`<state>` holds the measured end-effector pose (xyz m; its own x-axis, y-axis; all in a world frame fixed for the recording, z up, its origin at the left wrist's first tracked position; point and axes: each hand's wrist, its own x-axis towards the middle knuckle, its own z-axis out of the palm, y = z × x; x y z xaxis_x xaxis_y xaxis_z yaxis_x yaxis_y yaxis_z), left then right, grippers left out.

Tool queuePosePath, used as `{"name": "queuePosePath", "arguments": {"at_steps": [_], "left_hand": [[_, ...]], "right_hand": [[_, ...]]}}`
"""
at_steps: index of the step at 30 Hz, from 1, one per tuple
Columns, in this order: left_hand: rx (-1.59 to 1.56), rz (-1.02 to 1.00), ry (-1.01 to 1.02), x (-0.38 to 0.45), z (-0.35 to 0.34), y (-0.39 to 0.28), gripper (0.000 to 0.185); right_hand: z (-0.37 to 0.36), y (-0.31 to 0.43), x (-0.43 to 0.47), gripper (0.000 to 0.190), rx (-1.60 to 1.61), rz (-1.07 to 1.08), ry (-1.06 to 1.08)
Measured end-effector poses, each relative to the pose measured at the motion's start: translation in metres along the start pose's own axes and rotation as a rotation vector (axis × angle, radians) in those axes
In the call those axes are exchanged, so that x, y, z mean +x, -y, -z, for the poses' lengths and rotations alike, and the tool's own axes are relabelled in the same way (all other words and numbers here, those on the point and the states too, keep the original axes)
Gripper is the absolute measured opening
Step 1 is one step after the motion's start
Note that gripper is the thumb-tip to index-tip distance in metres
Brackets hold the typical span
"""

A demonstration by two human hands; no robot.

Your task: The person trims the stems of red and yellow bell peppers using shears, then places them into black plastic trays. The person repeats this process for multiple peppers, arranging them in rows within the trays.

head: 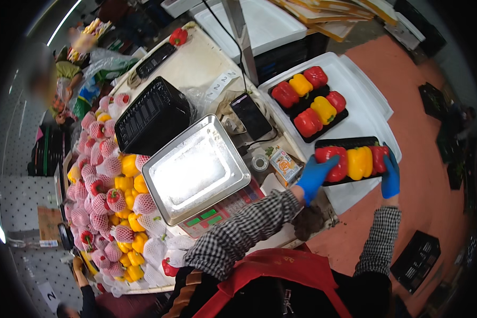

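Note:
Both my hands wear blue gloves and hold a black tray (346, 142) at its two ends, over a white foam box (365, 107). My left hand (317, 175) grips the left end beside a red bell pepper (337, 163); my right hand (390, 175) grips the right end by another red pepper (378, 159). A yellow bell pepper (359, 163) lies between the two. Just beyond, two more black trays in the foam box each hold a yellow pepper (323, 110) between red ones. A metal pan (196, 171) sits on a scale (222, 210) to the left.
Netted red peppers (99, 204) and bare yellow ones (135, 222) are heaped at the left. A stack of black trays (153, 115), a phone (251, 116), a tape roll (259, 163) and a salt box (285, 165) lie on the table. A metal post (242, 39) stands behind. Other people are at the left.

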<state>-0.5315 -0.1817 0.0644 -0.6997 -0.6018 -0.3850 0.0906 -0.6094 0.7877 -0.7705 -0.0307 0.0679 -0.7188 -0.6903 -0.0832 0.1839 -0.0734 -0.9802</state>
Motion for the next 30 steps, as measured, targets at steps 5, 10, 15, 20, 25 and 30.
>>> {"name": "queuePosePath", "arguments": {"at_steps": [5, 10, 15, 20, 25, 30], "left_hand": [[-0.001, 0.022, -0.039, 0.061, -0.012, 0.053, 0.065], [0.067, 0.103, -0.126, 0.089, -0.011, 0.074, 0.08], [0.028, 0.109, -0.167, 0.086, -0.002, 0.083, 0.104], [0.027, -0.042, -0.254, 0.09, -0.007, 0.103, 0.088], [0.02, -0.097, -0.292, 0.089, -0.013, 0.114, 0.083], [-0.044, -0.048, -0.249, 0.082, -0.015, 0.104, 0.091]], "right_hand": [[0.05, -0.044, 0.043, 0.054, 0.055, -0.061, 0.057], [0.058, -0.061, 0.075, 0.058, 0.039, -0.119, 0.127], [0.048, -0.077, 0.099, 0.056, 0.046, -0.185, 0.23], [0.06, -0.09, 0.123, 0.055, 0.093, -0.286, 0.167], [0.051, -0.085, 0.128, 0.051, -0.03, -0.253, 0.128], [0.035, -0.086, 0.13, 0.051, -0.109, -0.195, 0.092]]}}
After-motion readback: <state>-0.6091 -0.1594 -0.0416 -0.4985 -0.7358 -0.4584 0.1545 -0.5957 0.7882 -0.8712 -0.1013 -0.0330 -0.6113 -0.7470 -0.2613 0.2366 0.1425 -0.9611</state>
